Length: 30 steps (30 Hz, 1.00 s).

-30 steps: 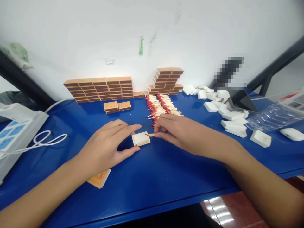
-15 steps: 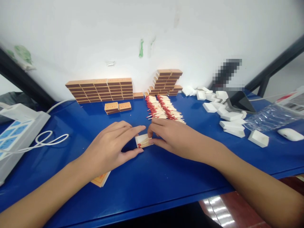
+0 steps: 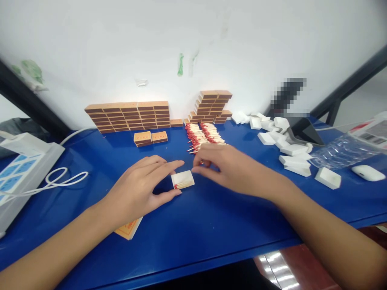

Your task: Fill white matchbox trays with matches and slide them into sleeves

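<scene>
A small white matchbox tray [image 3: 185, 177] lies on the blue table with several red-tipped matches [image 3: 184, 185] along its near side. My left hand [image 3: 145, 181] holds the tray's left end between thumb and forefinger. My right hand [image 3: 225, 165] hovers just right of the tray, fingers curled and apart from the thumb, with nothing visible between them. Behind it lie two heaps of loose matches [image 3: 198, 136], partly covered by that hand. Under my left wrist a flat orange matchbox sleeve or label [image 3: 130, 229] shows in part.
Stacked matchboxes [image 3: 130, 117] line the wall, with a stepped stack [image 3: 211, 105] right of them. Two matchboxes [image 3: 150, 138] sit in front. Several white trays [image 3: 294, 150] are scattered at right beside clear plastic packaging [image 3: 335, 151] and a white case [image 3: 368, 172]. A power strip [image 3: 27, 173] stands left.
My right hand has drawn back from the tray, up and right towards the match heaps. The matches in the tray now lie flatter along its near side. My left hand has hardly moved.
</scene>
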Available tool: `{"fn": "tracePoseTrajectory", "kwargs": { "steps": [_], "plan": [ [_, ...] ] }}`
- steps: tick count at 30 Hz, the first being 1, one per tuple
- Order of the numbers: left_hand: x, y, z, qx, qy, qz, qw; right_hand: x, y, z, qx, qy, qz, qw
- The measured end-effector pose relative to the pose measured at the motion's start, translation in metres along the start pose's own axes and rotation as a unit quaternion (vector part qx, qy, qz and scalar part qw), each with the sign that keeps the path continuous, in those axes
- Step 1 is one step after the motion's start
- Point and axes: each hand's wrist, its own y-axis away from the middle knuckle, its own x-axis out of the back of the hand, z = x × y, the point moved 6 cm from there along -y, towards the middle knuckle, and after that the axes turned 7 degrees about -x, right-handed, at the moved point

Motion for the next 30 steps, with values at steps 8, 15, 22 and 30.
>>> {"fn": "tracePoseTrajectory", "kwargs": {
  "steps": [8, 15, 22, 30],
  "plan": [
    [0.007, 0.003, -0.008, 0.043, -0.003, 0.010, 0.999, 0.012, -0.003, 0.043, -0.058, 0.071, -0.026, 0.995],
    [0.006, 0.004, -0.009, 0.043, 0.015, 0.001, 0.999, 0.001, -0.003, 0.046, -0.067, 0.050, -0.058, 0.995],
    [0.005, 0.003, -0.010, 0.043, 0.015, 0.001, 0.999, 0.002, -0.001, 0.039, -0.070, 0.034, -0.073, 0.994],
    [0.003, 0.004, -0.009, 0.038, 0.020, -0.006, 0.999, -0.002, 0.002, 0.031, -0.056, 0.029, -0.078, 0.995]
  ]
}}
